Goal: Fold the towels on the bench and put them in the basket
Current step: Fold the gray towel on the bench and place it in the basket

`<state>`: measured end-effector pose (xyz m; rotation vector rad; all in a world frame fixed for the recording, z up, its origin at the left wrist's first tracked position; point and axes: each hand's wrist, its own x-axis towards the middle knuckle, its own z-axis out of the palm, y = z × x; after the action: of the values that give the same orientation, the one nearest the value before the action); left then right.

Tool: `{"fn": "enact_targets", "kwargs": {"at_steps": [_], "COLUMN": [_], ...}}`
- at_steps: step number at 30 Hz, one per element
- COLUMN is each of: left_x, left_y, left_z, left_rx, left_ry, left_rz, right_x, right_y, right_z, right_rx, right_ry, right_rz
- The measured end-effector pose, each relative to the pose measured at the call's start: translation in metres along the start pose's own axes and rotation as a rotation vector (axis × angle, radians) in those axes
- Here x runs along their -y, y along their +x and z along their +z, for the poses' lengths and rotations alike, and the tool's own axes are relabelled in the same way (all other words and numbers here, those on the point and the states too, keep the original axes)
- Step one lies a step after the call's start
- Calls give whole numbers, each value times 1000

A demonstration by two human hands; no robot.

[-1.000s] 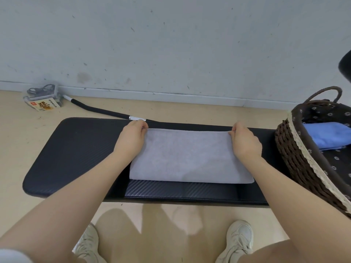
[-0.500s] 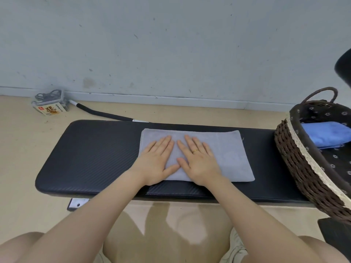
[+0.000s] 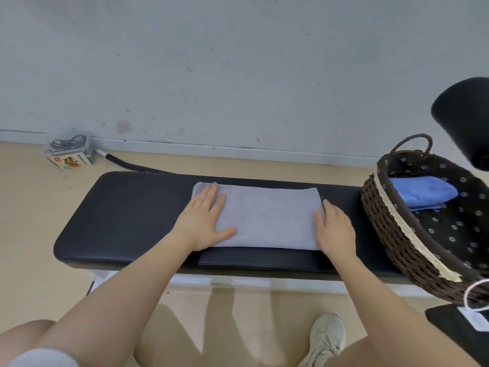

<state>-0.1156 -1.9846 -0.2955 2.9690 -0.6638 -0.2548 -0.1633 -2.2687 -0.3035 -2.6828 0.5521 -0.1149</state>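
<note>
We flatten a grey towel [image 3: 267, 215] on the counter [image 3: 127, 215].

Our left hand [image 3: 203, 221] lies spread on the towel's left end, our right hand [image 3: 334, 226] open at its right edge, neither gripping. The towel looks soft and light; we would pinch an end's corners. Right of the towel, the wicker basket [image 3: 389, 234] holds a blue towel [image 3: 420, 192]; nothing blocks the way.

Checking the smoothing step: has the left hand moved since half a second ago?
Yes. The left hand slid from the grey towel's middle out to its left end, away from the basket.
</note>
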Motion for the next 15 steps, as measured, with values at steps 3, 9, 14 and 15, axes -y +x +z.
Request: {"fn": "enact_targets", "kwargs": {"at_steps": [3,9,14,15], "left_x": [-16,-65,-82,-84], "left_y": [-1,23,39,42], "left_z": [-8,-13,-15,-13], "left_rx": [-8,61,110,124], "left_ry": [32,-72,-130,-103], "left_rz": [192,203,137,130], "right_x": [10,27,20,17], "right_y": [3,13,8,8], "right_z": [-12,-40,-49,-48], "right_rx": [14,318,405,401], "right_ry": [305,855,989,974], "right_rz": [151,593,572,527]}}
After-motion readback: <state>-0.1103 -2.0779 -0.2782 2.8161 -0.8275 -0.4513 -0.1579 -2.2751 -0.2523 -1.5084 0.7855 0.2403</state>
